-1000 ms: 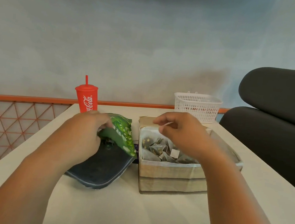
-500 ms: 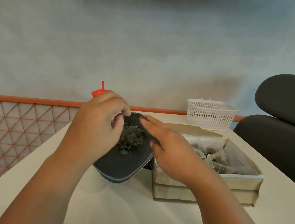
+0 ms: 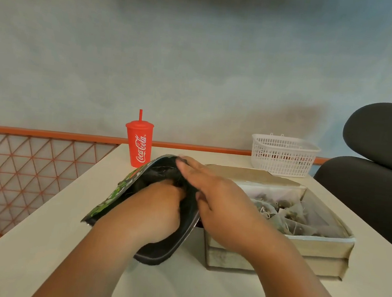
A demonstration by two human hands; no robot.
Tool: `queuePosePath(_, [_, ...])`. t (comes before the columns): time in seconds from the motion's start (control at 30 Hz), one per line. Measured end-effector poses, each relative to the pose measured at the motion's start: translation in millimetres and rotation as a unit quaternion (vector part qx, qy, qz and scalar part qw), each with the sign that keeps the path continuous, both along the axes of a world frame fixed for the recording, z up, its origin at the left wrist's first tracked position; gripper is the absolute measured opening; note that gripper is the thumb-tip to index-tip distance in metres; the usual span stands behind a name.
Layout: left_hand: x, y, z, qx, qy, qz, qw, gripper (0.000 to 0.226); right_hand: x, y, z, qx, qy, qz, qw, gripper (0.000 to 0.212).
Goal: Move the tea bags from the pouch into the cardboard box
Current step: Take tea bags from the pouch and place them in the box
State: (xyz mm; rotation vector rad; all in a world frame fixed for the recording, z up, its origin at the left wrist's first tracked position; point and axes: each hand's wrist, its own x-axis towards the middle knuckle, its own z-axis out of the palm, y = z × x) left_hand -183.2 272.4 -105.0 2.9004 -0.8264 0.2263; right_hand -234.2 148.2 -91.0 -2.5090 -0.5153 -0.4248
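Pouch [image 3: 115, 195] lies on the table [image 3: 178, 289] just left of the cardboard box [image 3: 276, 247]. Its mouth gapes toward you, and the oval opening runs long near-to-far. It is glossy foil, dark inside with green print outside.

Your left hand [image 3: 159, 206] is sunk into the mouth past the knuckles. The fingers are hidden, so you cannot tell if it is clenched or grasping a bag.

Your right hand [image 3: 219, 197] lies along the pouch's right rim, fingers nearly straight and pressed on the wall, nothing clenched. Whether the thumb hooks the edge is unclear.

The box is rectangular, open-topped and pale-lined, with its flap folded back at the far end. Tea bags [image 3: 286, 215] are piled inside: translucent mesh pyramids, dark leaf, strings.

At the far edge stand a red plastic cup [image 3: 139, 143] with lid and straw, and a white lattice basket [image 3: 282, 156].
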Motion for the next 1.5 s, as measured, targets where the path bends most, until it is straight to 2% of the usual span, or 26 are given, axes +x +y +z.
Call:
queuePosePath(0.1, [3, 2, -3, 0.004, 0.015, 0.032, 0.999, 0.023, -3, 7, 1, -0.019, 0.001, 0.013, 1.000, 0.063])
queuePosePath(0.33, [17, 6, -16, 0.102, 0.050, 0.061, 0.992, 0.034, -7, 19, 0, -0.051, 0.013, 0.043, 0.998, 0.066])
queuePosePath(0.4, [24, 6, -23, 0.102, 0.063, 0.071, 0.990, 0.037, -5, 20, -3, -0.049, 0.016, 0.043, 0.998, 0.066])
queuePosePath(0.57, [34, 4, -39, 0.092, 0.131, 0.099, 0.982, 0.041, 6, 11, -15, 0.029, -0.014, 0.023, 0.999, 0.066])
queuePosePath(0.7, [38, 4, -45, 0.077, 0.147, 0.098, 0.981, 0.046, 11, 6, -18, 0.055, -0.036, 0.028, 0.997, 0.064])
queuePosePath(0.87, [41, 2, -51, 0.086, 0.154, 0.092, 0.980, 0.053, 10, 4, -17, 0.042, -0.026, 0.034, 0.998, 0.063])
queuePosePath(1.23, [51, 7, -63, 0.119, 0.151, 0.117, 0.974, 0.039, 9, 12, -19, 0.018, -0.014, 0.039, 0.999, 0.063])
queuePosePath(1.5, [57, 13, -69, 0.182, 0.152, 0.125, 0.963, 0.034, 10, 12, -21, 0.008, -0.010, 0.034, 0.999, 0.063])
